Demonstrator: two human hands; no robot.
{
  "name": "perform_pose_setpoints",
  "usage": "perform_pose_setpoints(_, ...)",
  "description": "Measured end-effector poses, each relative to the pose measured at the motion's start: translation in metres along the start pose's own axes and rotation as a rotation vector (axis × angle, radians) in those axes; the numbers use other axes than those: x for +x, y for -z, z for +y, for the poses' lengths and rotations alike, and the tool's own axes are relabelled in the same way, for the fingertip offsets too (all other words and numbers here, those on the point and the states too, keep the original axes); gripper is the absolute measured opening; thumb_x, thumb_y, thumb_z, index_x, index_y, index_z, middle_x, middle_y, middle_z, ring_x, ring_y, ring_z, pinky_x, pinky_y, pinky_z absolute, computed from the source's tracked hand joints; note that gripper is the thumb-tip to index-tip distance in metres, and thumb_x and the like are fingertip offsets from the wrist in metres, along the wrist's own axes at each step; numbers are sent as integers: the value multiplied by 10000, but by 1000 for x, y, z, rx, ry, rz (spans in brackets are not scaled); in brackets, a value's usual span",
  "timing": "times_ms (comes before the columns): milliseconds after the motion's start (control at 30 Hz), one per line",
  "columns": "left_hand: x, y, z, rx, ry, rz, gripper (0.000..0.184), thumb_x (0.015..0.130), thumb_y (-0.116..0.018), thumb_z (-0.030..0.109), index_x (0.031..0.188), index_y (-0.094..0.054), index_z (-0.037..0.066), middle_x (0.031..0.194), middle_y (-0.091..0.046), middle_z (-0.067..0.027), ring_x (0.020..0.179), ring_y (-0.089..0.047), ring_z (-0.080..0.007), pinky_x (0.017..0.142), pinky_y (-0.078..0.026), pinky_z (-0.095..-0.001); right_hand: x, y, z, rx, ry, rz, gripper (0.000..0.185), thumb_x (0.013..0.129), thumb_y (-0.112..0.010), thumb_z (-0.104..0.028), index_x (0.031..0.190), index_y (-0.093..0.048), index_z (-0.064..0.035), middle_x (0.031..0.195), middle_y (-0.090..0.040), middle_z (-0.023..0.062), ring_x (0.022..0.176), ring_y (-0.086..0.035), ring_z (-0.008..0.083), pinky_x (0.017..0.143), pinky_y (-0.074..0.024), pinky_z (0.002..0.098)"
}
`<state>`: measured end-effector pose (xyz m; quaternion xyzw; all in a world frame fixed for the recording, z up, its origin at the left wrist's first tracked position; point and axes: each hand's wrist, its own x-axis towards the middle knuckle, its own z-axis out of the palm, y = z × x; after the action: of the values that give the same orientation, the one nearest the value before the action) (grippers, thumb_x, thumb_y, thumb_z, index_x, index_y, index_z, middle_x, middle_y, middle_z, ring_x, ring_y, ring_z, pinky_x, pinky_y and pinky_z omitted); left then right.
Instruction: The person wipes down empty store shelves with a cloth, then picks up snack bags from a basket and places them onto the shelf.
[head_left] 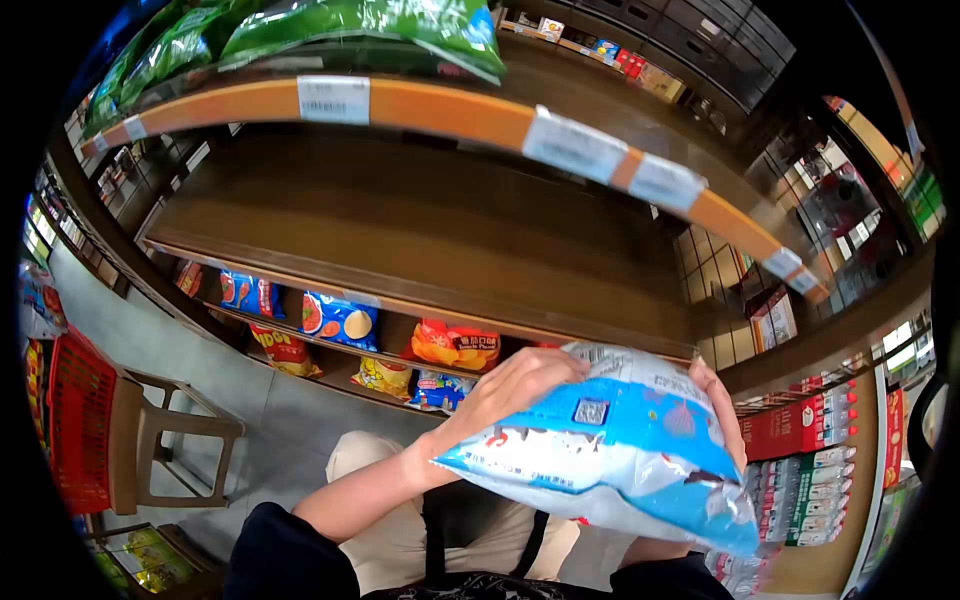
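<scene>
Between my left hand (pixel 520 385) and right hand (pixel 722 415) is a plump blue-and-white snack bag (pixel 650 445), gripped from both sides. My left fingers drape over its far left edge and my right fingers curl against its right side; both hands touch it, neither nearer. Its long axis slants from a pointed left corner to the lower right. Just past the bag's far end runs the front edge of a brown shelf board (pixel 430 220); I cannot tell whether they touch. Wide room opens over the board, bounded above by an orange-fronted upper shelf (pixel 440 108) carrying green bags (pixel 370 35). Smaller snack bags (pixel 340 322) sit below the board.
</scene>
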<state>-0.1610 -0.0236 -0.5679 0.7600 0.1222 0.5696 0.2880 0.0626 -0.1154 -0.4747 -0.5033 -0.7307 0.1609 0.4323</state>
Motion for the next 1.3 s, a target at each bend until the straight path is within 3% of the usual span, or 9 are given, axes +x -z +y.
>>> perform_pose_setpoints(133, -8, -17, 6, 80, -77, 81, 530, 824, -733, 146, 1273, -483, 17, 1235, -565, -188, 1139, -577, -374, 991, -472, -443, -6, 3, 42, 14, 75, 101, 535, 846, -709, -161, 1320, -519, -3, 1298, -583, 222, 1265, -518, 361, 1069, -402, 451)
perform_pose_setpoints(333, 9, -27, 29, 204, 33, 56, 732, 744, -815, 133, 1404, -502, 89, 1317, -330, -140, 1254, -420, -303, 1057, -380, -376, -46, -2, 117, -26, 58, 199, 497, 831, -724, -147, 1271, -542, -6, 1257, -601, 187, 1217, -546, 324, 1040, -420, 426)
perform_pose_setpoints(500, 33, -40, 19, 298, 17, 106, 703, 674, -767, -32, 1337, -547, 48, 1297, -444, -160, 1201, -439, -354, 1034, -405, -414, -38, -22, 151, -30, 72, 335, 474, 770, -768, -98, 1189, -567, -11, 1100, -627, 114, 1059, -588, 250, 934, -464, 394)
perform_pose_setpoints(567, 43, -40, 5, 317, -21, 77, 598, 696, -731, -54, 1264, -554, 7, 1321, -446, -185, 1212, -441, -388, 1038, -401, -429, -13, -22, 148, 290, 138, 316, 325, 889, -688, -81, 1169, -588, 49, 1148, -640, 86, 1065, -591, 160, 936, -477, 331)
perform_pose_setpoints(767, 73, -43, -18, 277, 100, 9, 389, 832, -714, 83, 1167, -546, -23, 1176, -561, -205, 1131, -532, -386, 943, -444, -422, 49, -28, 132, 438, 170, 381, 274, 922, -652, -58, 1174, -567, 12, 1075, -643, 67, 1009, -577, 133, 897, -455, 284)
perform_pose_setpoints(833, 79, -44, -31, 270, 206, 16, 373, 868, -718, 134, 1172, -566, -21, 1158, -618, -198, 1092, -610, -310, 942, -466, -387, 61, -30, 143, 411, 92, 334, 301, 937, -643, -93, 1211, -566, 4, 1070, -663, 76, 990, -590, 130, 896, -458, 287)
perform_pose_setpoints(1067, 107, -45, -67, 398, 220, 40, 451, 899, -696, 229, 1242, -561, -30, 1194, -642, -192, 1121, -617, -271, 957, -471, -369, 90, -29, 141, 288, -11, 379, 318, 964, -615, -188, 1214, -573, 4, 1021, -701, 122, 911, -636, 154, 843, -484, 297)
perform_pose_setpoints(1233, 133, -40, -85, 346, 444, 61, 552, 887, -687, 358, 1269, -553, -17, 1198, -649, -225, 1125, -627, -310, 977, -464, -372, 132, -33, 146, 216, -155, 393, 386, 966, -558, -300, 1182, -594, 18, 1056, -674, 273, 1024, -648, 413, 875, -494, 426)
perform_pose_setpoints(1300, 145, -38, -92, 365, 512, 55, 595, 883, -679, 418, 1266, -556, -21, 1200, -653, -219, 1124, -631, -296, 974, -465, -361, 144, -34, 139, 118, -286, 407, 439, 970, -530, -344, 1189, -592, 32, 1064, -660, 295, 1049, -626, 437, 903, -481, 455)
